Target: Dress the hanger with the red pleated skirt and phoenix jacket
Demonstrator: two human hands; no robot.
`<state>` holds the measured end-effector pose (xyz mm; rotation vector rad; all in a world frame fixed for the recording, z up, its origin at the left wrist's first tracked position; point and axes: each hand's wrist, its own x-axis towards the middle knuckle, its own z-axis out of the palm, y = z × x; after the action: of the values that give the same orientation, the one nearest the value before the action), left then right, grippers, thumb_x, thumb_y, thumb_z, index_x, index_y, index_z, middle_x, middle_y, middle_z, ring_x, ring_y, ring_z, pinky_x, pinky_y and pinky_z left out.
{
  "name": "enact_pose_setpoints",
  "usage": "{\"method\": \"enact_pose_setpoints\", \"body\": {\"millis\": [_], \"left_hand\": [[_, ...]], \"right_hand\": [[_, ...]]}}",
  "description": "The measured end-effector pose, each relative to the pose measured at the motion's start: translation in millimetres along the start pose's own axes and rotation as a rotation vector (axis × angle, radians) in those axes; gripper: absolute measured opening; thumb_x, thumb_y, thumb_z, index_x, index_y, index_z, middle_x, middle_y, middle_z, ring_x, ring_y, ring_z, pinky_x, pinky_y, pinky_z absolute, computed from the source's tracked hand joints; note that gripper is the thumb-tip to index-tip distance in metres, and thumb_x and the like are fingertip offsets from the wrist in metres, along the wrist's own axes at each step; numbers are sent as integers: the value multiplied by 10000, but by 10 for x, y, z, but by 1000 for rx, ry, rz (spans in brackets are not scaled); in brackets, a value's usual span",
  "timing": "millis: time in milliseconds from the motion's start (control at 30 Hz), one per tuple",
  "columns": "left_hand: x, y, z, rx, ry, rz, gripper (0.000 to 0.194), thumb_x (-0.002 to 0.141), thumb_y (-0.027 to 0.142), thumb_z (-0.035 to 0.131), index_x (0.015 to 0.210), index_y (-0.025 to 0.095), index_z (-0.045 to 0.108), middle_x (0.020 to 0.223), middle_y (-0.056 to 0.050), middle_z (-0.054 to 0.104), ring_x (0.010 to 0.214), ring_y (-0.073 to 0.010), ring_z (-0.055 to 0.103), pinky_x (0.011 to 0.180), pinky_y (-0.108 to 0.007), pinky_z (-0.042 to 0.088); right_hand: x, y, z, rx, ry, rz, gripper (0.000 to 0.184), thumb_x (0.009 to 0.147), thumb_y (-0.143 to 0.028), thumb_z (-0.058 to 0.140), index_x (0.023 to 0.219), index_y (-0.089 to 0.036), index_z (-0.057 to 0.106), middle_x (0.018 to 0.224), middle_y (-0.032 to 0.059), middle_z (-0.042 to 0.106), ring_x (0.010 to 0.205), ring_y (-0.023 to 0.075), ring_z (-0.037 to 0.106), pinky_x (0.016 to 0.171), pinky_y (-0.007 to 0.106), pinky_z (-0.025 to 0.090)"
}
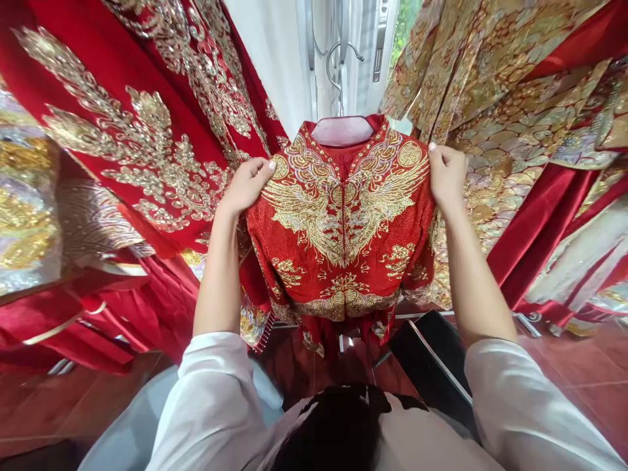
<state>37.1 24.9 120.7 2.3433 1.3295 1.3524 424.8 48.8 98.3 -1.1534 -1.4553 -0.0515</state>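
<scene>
A red jacket (304, 242) with gold embroidery hangs upright in front of me on a hanger (342, 131), whose padded pale bar shows in the collar. The hanger's metal hook (332, 65) rises above it; whether it rests on anything I cannot tell. My left hand (248, 185) pinches the jacket's shoulder on the left, thumb on the embroidery. On the opposite shoulder, my right hand (448, 173) grips the cloth with curled fingers. The front is closed down the middle, and the sleeves hang at both sides.
Red garments with gold sequins (147, 131) hang close on the left. Gold patterned garments (500, 144) crowd the right. Below are a dark box-like object (432, 353), a pale blue rounded object (132, 412) and a reddish tiled floor (579, 373). White curtain (267, 52) stands behind.
</scene>
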Motion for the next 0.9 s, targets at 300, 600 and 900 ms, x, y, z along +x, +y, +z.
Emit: {"method": "enact_pose_setpoints", "body": {"millis": [300,600,900], "left_hand": [[-21,-18,43,-52,49,4,544,791,718,454,624,205,382,612,19,338,603,-133,403,585,-266,359],[-7,25,67,-90,54,-43,685,612,905,425,590,223,364,581,43,266,562,-100,287,553,-271,337],[-183,82,135,169,263,-19,581,833,722,385,862,186,609,789,-7,617,715,-136,501,761,-311,445]], "right_hand": [[-926,-925,916,298,-50,-68,260,896,-354,508,1099,-210,432,664,-42,471,585,93,461,600,255,363],[-1246,-688,1078,705,-121,271,185,870,-290,473,927,-227,309,696,-51,451,532,64,411,504,207,336],[-3633,112,778,387,-224,727,322,744,-461,481,709,-231,258,524,-82,371,459,90,412,441,209,351]]}}
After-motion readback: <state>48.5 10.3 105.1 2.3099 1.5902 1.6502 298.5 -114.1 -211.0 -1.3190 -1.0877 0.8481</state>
